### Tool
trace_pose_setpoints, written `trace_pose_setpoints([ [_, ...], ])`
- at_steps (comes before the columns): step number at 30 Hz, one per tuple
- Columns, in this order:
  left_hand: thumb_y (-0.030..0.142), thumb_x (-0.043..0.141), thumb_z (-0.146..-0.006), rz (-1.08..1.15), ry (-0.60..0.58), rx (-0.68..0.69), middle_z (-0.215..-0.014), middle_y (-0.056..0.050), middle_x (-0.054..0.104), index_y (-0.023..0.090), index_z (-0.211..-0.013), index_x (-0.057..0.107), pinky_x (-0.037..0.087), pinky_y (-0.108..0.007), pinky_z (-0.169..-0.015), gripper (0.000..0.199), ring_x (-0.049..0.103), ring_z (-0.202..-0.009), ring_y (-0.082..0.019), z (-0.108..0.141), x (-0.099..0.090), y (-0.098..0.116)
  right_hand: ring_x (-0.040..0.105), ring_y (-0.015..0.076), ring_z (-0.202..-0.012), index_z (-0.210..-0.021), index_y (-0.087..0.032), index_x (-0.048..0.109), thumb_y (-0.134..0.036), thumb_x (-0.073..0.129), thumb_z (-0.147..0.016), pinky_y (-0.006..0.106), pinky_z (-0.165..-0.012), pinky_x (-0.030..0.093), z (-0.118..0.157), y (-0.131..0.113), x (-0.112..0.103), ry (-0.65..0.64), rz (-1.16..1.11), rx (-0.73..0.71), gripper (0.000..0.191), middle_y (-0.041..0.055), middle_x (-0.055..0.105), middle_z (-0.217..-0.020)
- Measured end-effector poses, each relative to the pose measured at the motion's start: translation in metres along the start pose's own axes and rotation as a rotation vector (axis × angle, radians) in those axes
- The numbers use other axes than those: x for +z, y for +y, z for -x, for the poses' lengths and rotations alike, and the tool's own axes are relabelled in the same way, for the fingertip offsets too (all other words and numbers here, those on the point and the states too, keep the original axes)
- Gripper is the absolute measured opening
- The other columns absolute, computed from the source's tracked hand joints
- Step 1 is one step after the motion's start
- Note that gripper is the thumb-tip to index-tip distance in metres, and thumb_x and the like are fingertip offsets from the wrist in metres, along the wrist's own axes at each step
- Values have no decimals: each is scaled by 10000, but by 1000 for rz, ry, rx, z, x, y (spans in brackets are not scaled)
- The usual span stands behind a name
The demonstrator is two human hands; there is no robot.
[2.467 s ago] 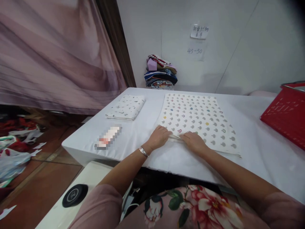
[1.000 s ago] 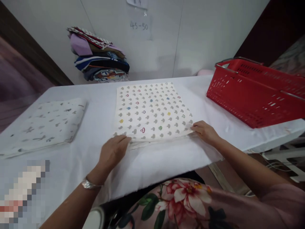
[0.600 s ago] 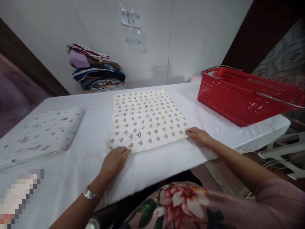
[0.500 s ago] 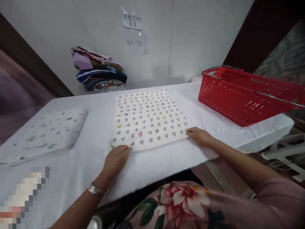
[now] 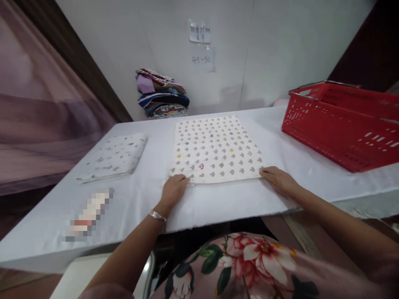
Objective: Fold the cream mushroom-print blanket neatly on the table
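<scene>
A cream cloth [image 5: 215,149] with a grey mushroom print and a few coloured mushrooms lies flat, folded to a near-square, in the middle of the table. My left hand [image 5: 175,189] is closed on its near left corner, a bracelet at the wrist. At the near right corner, my right hand [image 5: 277,178] pinches the edge between thumb and fingers. To the left lies another folded cloth [image 5: 114,158], white with small grey motifs, apart from my hands.
A red plastic basket [image 5: 339,128] with metal handles stands at the right of the white-covered table [image 5: 218,207]. Behind the table is a stack of folded fabrics [image 5: 163,95] by the wall. A pixelated object [image 5: 90,214] lies at the near left. Pink drapery [image 5: 52,112] hangs at the left.
My view has swung left, so everything sits further right in the picture. Both hands keep hold of the same near corners, and the cloth looks otherwise the same.
</scene>
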State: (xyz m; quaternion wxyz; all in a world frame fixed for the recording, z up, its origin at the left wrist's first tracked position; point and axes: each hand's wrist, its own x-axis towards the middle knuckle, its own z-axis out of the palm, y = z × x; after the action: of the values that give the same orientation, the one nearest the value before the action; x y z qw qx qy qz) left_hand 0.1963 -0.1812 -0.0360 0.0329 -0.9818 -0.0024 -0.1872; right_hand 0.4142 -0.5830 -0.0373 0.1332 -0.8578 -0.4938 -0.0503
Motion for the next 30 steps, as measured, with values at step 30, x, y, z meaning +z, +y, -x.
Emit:
trace_pose_setpoints([
  [30, 134, 512, -808, 56, -112, 81, -983, -73, 611, 171, -1027, 629, 388, -362, -844, 251, 530, -941, -206, 7, -18, 12, 582, 281, -1033, -1130, -167, 646, -235, 354, -828, 420, -852, 473, -7, 19, 10, -89, 235, -116, 425, 131, 631, -1156],
])
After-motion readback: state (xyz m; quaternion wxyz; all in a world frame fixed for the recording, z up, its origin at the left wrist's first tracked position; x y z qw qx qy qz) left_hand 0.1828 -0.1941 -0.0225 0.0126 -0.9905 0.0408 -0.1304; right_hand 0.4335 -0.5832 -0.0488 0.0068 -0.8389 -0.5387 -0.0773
